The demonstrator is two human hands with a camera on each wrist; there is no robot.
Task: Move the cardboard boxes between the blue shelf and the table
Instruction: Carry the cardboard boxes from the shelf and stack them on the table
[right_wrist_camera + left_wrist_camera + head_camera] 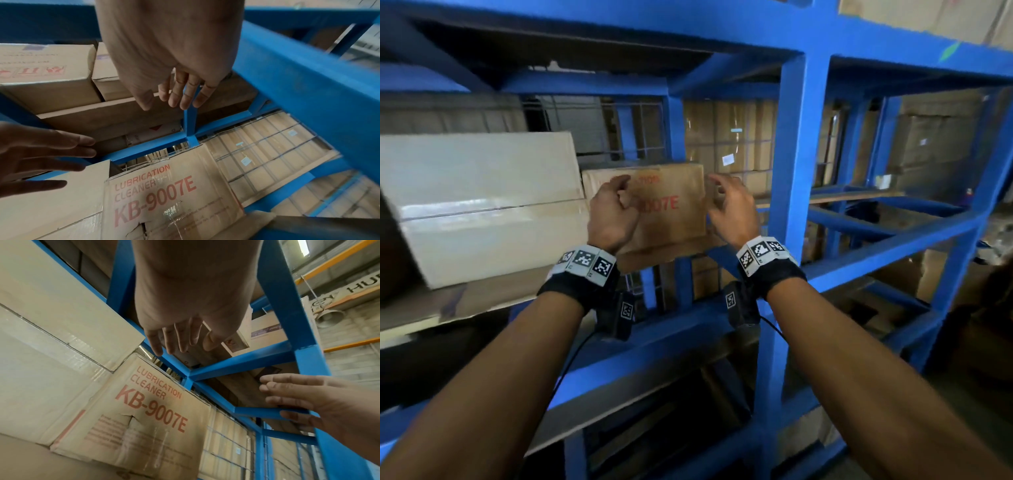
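A brown cardboard box (671, 209) printed "LUBRICATION CLEANER KB-9007E" in red stands on the blue shelf (794, 164) at chest height. My left hand (619, 198) hovers at its left front, fingers loosely bent and holding nothing. My right hand (722, 197) is at the box's right edge, fingers spread and holding nothing. The left wrist view shows the box (144, 418) below the relaxed left hand (176, 337), with the right hand (298, 399) beside it. In the right wrist view the right hand (179, 94) hangs above the box (164, 194). Whether either hand touches the box is unclear.
A large white box (482, 205) stands tight against the brown box's left side. Wire mesh (743, 147) with wrapped cartons behind it closes the shelf's back. More cartons (51, 73) sit on the level above. A blue upright stands just right of my right hand.
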